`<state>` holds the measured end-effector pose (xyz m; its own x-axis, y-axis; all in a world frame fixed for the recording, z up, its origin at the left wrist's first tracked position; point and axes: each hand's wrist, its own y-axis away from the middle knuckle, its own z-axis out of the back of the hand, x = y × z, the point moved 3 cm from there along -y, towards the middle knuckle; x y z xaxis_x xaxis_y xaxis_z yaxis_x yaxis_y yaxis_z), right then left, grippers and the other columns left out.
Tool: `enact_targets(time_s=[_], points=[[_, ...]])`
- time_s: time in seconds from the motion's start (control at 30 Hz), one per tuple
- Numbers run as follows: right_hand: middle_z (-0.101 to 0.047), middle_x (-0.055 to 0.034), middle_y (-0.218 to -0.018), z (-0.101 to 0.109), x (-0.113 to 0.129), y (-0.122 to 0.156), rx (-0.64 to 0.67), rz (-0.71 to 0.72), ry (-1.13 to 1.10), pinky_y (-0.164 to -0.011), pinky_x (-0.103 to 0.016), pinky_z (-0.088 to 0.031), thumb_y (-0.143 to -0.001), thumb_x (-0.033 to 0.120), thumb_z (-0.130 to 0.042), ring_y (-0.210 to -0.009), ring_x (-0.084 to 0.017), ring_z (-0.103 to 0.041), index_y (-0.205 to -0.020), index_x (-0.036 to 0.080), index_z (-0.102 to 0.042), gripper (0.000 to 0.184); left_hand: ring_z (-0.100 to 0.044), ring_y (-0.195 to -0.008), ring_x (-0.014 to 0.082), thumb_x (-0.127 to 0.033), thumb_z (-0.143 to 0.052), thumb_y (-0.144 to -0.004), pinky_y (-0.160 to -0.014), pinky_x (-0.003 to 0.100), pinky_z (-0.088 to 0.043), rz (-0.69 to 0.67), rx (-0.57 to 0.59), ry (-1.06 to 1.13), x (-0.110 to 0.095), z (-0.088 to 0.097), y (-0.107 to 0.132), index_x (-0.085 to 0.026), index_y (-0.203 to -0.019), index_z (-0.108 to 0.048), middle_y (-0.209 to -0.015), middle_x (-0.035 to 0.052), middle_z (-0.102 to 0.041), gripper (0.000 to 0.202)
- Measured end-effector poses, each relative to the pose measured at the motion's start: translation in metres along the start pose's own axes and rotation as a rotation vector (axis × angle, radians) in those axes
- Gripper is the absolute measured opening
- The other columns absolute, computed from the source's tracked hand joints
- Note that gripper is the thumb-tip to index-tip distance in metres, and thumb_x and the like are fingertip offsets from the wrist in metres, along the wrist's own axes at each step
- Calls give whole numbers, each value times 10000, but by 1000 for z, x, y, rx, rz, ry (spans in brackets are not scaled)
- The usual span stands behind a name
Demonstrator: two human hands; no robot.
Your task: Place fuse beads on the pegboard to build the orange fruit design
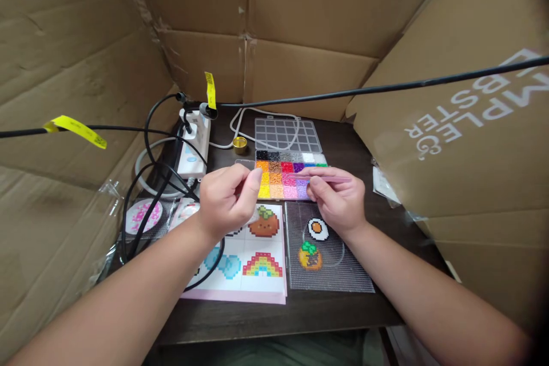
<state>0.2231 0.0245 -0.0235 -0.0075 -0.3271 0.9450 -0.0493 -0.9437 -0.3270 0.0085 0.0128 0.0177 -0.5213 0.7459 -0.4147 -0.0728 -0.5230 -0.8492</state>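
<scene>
Pink tweezers are held in my right hand, their tips pointing left over the bead box. Its compartments hold small beads sorted by colour. My left hand is a closed fist with the thumb on top, raised above the pattern sheet; whatever it may hold is hidden. Printed on that sheet are a brown fruit, a blue bow and a rainbow. Below my right hand lies a clear pegboard, bearing a fried-egg bead design and a partly filled orange persimmon bead design.
A white power strip with tangled black cables stands at the back left. Behind the bead box lies its lid, beside a small gold tin. A round dish of pink beads sits left. Cardboard walls surround the table; a black cable crosses above.
</scene>
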Motion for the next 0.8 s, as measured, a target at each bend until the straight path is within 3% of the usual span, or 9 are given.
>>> enact_targets(time_s=[0.23,0.37,0.5,0.63,0.8], points=[[-738,-53,-777,-9,4,-1,63,41,117,-501,-278,-495,-815,306,-695,-533,-125,-590,-903,188,-769,165,-323,-416,31,-96,-629,-795,-403,198,-260,-11,-1,-23,0,0,0,-157,-594,-486,-471,-66,-363,255],[-741,-46,-749,-8,24,-6,9,49,141,-447,-253,-461,-811,271,-691,-487,-107,-560,-892,183,-764,140,-321,-420,31,-94,-627,-795,-405,193,-265,-8,-5,-29,1,1,0,-157,-596,-491,-474,-68,-363,249],[-758,-42,-769,-13,41,-28,104,15,204,-500,-247,-509,-783,230,-704,-540,-117,-620,-827,187,-762,84,-330,-412,32,-106,-627,-796,-403,196,-271,-4,6,-49,1,0,0,-161,-593,-493,-471,-69,-366,250],[-763,-62,-769,-25,27,-46,167,-91,245,-624,-291,-577,-769,252,-713,-662,-169,-702,-802,168,-752,98,-337,-406,35,-114,-625,-796,-399,197,-281,12,-6,-67,1,1,-1,-164,-588,-479,-468,-71,-375,259],[-767,-73,-800,-36,2,-41,213,-151,297,-656,-329,-594,-778,256,-691,-727,-200,-724,-806,172,-738,101,-331,-409,36,-100,-620,-794,-397,194,-283,18,3,-79,1,3,-2,-165,-600,-488,-480,-72,-365,244]])
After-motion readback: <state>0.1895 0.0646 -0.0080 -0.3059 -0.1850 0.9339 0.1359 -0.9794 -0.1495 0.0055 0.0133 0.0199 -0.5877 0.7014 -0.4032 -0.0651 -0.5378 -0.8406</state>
